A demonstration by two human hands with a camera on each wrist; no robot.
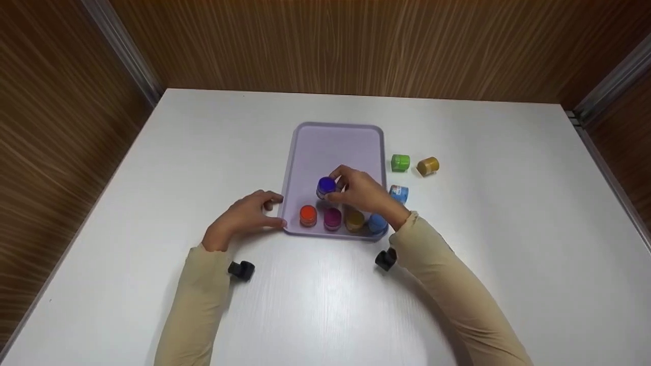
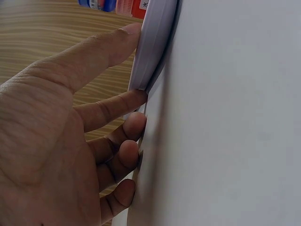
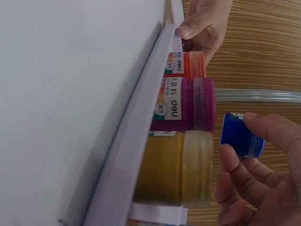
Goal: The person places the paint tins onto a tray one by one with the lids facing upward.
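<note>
A dark blue paint jar [image 1: 326, 187] is pinched between the thumb and fingers of my right hand [image 1: 360, 192], held above the lilac tray [image 1: 338, 147]. The same blue jar [image 3: 239, 135] shows in the right wrist view, apart from the others. Along the tray's near edge stand an orange-red jar [image 1: 307, 215], a magenta jar [image 1: 332, 218], an ochre jar [image 1: 354, 220] and a light blue jar [image 1: 377, 223]. My left hand [image 1: 249, 211] touches the tray's left rim with thumb and index fingertip; its other fingers [image 2: 126, 153] bend loosely.
Right of the tray, a green jar [image 1: 400, 162], a yellow-ochre jar [image 1: 427, 166] and a light blue labelled jar [image 1: 399, 193] lie on the white table [image 1: 508, 203]. The last is partly behind my right wrist. Wood-grain panels [image 1: 346, 46] enclose the table.
</note>
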